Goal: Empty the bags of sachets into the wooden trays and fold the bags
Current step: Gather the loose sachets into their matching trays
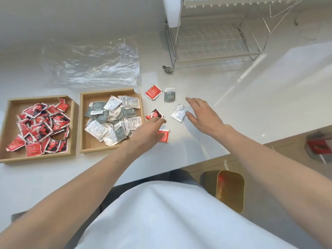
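head view finds both hands low over a scatter of loose sachets on the counter (197,83), each with fingers straight and spread, gripping nothing. the left hand (149,130) hovers palm down with its fingertips at a red-and-black sachet (154,113) and hides part of a plain red sachet (164,136). the right hand (203,114) has its thumb touching a white sachet (179,113). toward the counter's back edge lie two more, a far red sachet (153,92) and a grey sachet (169,94), side by side. these five strays look like the last of the emptying, and each has to go into the tray of its own colour. just beside the left hand, the right tray (107,92) holds a loose heap of grey and white sachets, mostly piled toward its right side. the left tray (36,98), set close alongside it, holds only red and red-and-black ones, spread across most of its floor. behind both trays, nearer the back edge, a clear bag (93,65) lies flat, crumpled and empty, not yet folded; whether it is one bag or several layered i cannot tell. so the pouring seems nearly done and the folding is all to come. a wire dish rack (212,42) stands at the back right of the counter, and a bin (230,189) sits on the floor below the front edge.
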